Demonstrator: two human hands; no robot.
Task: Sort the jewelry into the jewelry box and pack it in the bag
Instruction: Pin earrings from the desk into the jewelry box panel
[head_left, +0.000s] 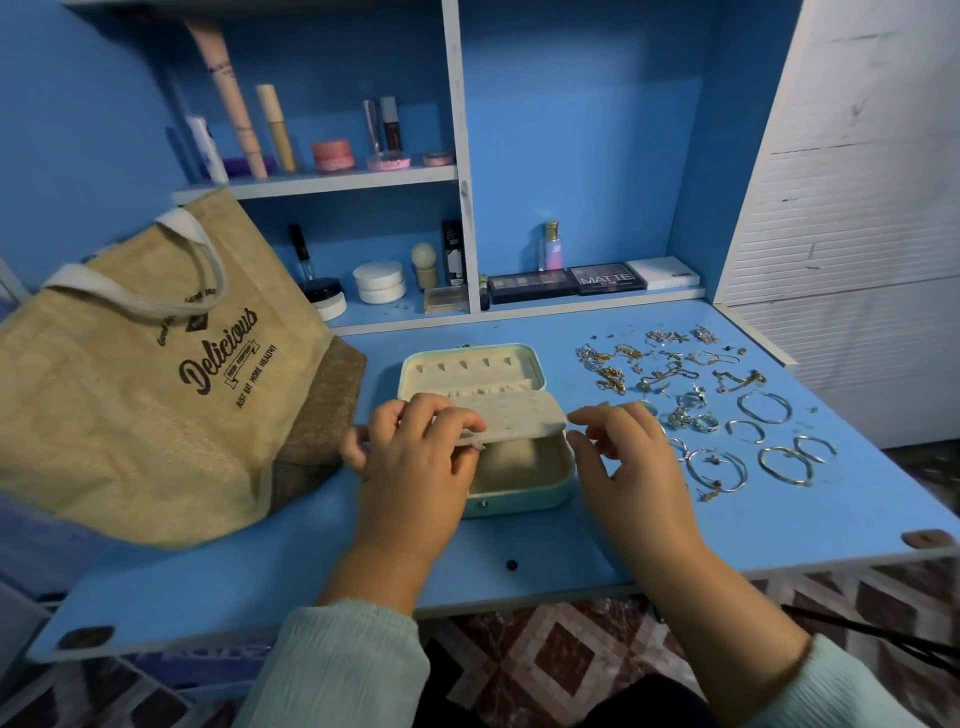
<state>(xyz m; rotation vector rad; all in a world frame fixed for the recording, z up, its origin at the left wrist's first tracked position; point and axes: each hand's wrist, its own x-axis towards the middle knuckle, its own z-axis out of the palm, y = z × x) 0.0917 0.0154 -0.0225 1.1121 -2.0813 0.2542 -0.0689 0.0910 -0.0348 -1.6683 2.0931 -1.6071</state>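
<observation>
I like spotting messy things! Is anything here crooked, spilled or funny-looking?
A few things. The tan woven bag with brown lettering leans tilted against the blue shelf unit. A tall pink tube on the upper shelf slants sideways. Tiny loose bits lie scattered on the lower shelf, away from the gold and silver jewelry.

On the desk (727, 525), the open jewelry box (519, 483) sits in the middle, the bag (130, 405) to its left, the jewelry (717, 410) spread to its right, shelves (322, 182) of cosmetics behind.
</observation>
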